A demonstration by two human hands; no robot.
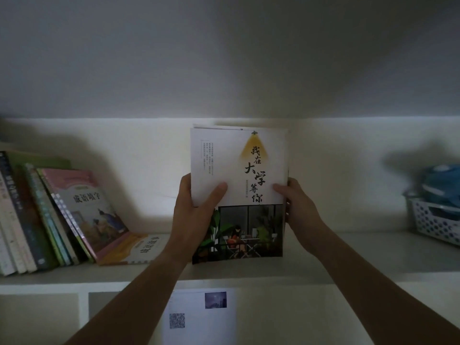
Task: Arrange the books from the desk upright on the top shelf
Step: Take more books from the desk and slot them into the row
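Standing upright on the white top shelf (323, 277), a thin paperback book (236, 195) with a smooth, pale cover faces the camera. The left hand (194, 215) grips its left edge, thumb curled over the cover; the right hand (298, 202) pinches the right edge. To the left, a row of slim books (37, 220) leans, and a pink flat book (134, 250) lies beside it. At far right stands a white plastic basket (433, 220) with round holes.
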